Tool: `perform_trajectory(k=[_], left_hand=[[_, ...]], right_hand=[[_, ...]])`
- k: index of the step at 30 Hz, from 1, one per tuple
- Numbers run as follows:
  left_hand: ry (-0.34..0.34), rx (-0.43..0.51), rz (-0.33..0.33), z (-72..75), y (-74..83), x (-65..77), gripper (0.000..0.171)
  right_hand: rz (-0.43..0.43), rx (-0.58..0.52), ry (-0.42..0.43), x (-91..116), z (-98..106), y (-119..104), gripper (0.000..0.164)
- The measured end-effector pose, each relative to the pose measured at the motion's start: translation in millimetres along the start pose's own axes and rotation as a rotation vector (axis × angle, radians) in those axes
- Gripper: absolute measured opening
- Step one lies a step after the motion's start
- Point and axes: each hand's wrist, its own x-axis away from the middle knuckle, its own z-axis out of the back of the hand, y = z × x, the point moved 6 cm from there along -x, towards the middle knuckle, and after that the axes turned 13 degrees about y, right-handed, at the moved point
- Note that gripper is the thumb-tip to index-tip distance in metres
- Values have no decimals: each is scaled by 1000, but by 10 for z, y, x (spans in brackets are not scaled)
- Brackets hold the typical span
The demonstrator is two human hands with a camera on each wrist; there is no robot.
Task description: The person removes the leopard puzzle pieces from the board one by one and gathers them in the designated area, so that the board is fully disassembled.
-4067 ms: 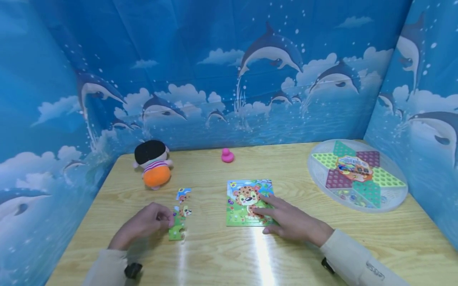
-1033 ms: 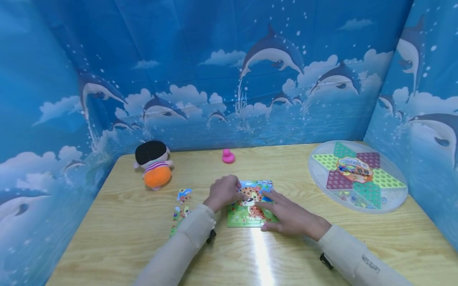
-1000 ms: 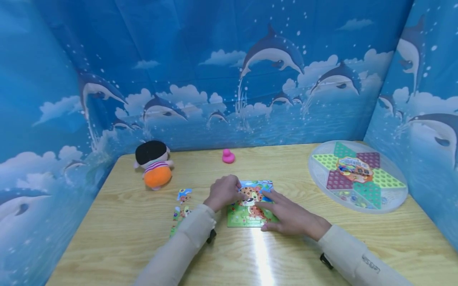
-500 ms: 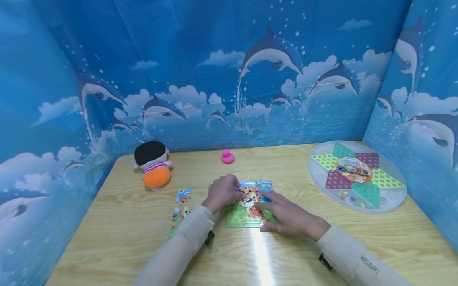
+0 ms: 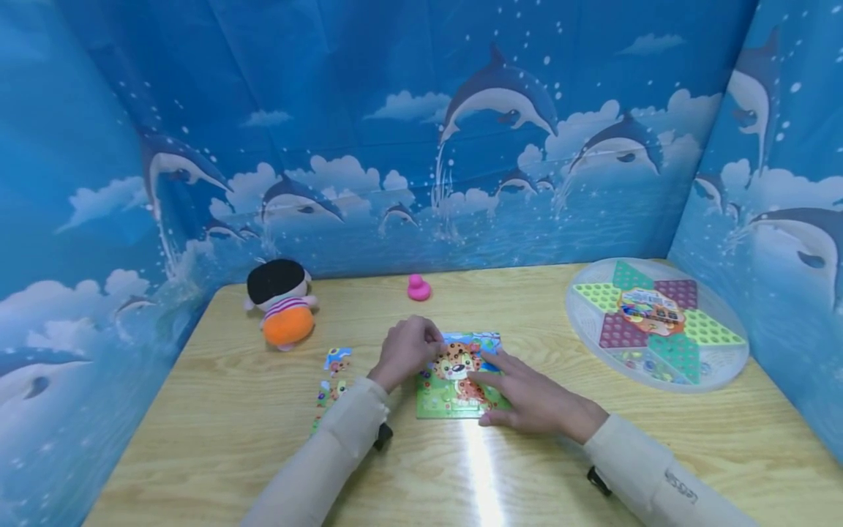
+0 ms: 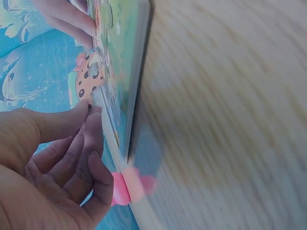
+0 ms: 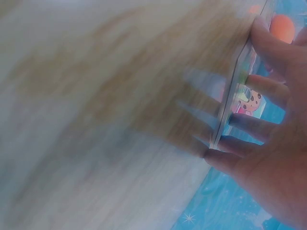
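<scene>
A square leopard jigsaw puzzle (image 5: 441, 399) lies flat on the table in front of me. Over its upper left corner, my left hand (image 5: 403, 355) pinches a jigsaw piece (image 6: 91, 81) between thumb and fingertips. In the left wrist view this piece shows a spotted ear and stands tilted up from the board. My right hand (image 5: 536, 395) rests with spread fingers on the puzzle's right side, fingertips along its edge in the right wrist view. Left of the puzzle lie several loose jigsaw pieces (image 5: 338, 359), partly hidden by my left sleeve.
A doll with orange bottoms (image 5: 288, 326) lies at the back left. A pink rubber duck (image 5: 418, 288) stands behind the puzzle. At the right is a round Chinese checkers board (image 5: 622, 329) with marbles. A dolphin-printed curtain (image 5: 395, 176) encloses the wooden table (image 5: 217, 395).
My left hand has moved from the loose pieces on the left to the puzzle's upper left corner. In the last half second it rises slightly, uncovering more of the leopard's face. The right hand stays.
</scene>
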Motion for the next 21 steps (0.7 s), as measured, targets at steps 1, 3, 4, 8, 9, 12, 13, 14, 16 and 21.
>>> perform_trajectory(k=[1,3,4,8,9,12,13,14,16,21], left_hand=[[-1,8,-2,-1,-1,0,9],[-5,24,-5,-5,-5,-1,9],[-9,33,-4,-4,-6,-1,8],[-27,76,-1,17,-23,2,7],[-31,87,-4,32,-28,2,6],[-25,103,-17,94,-54,-6,7],[-22,105,-20,119,-68,-10,8],[-15,101,-21,148,-84,-15,8],[-3,93,-21,207,-123,-22,10],[17,83,-18,359,-250,-22,11]], right_hand=[[1,2,1,1,-1,0,67],[1,4,1,2,-1,2,68],[0,4,0,3,-1,4,68],[1,2,0,4,6,9,67],[1,1,0,3,6,9,67],[4,3,1,2,3,9,67],[6,6,1,2,0,10,68],[7,8,2,2,-2,11,67],[8,9,3,2,-6,12,67],[0,3,1,4,-5,16,68]])
